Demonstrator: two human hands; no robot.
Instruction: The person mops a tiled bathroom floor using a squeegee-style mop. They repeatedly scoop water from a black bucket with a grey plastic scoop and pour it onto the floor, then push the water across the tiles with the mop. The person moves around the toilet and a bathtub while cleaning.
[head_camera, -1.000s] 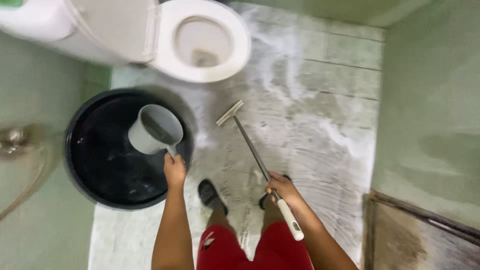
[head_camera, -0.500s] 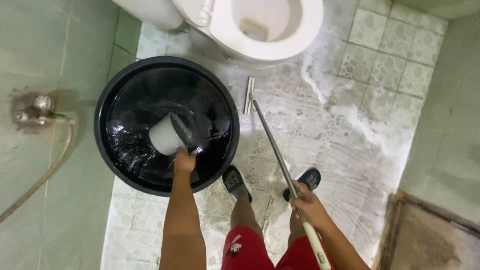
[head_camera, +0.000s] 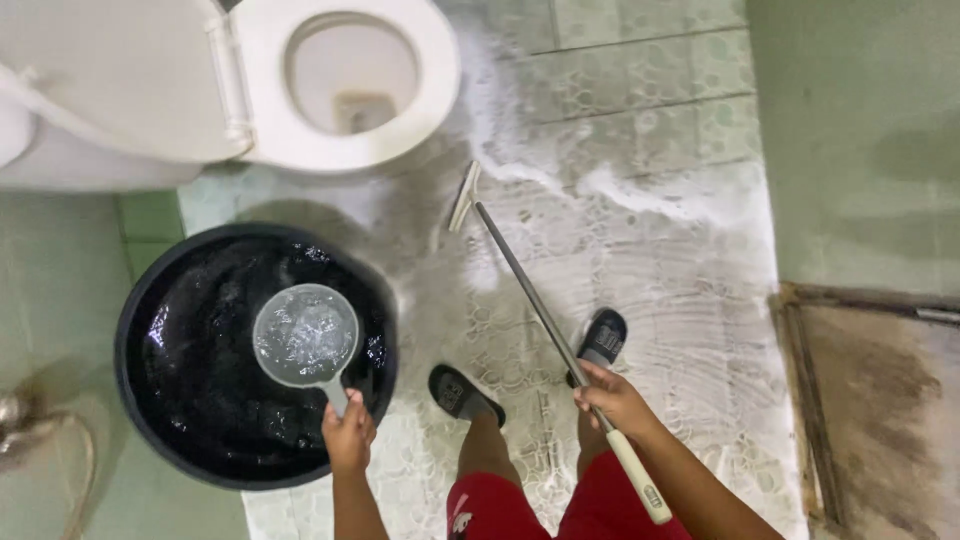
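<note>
On pale green tiles, a black tub of water sits below the toilet, the left hand gripping a full scoop over it, while the right hand clasps a squeegee on the sudsy wet floor.

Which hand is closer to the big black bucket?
Left. The left hand holds the grey scoop by its handle right over the black bucket. The right hand is off to the side, gripping the long floor scrubber.
</note>
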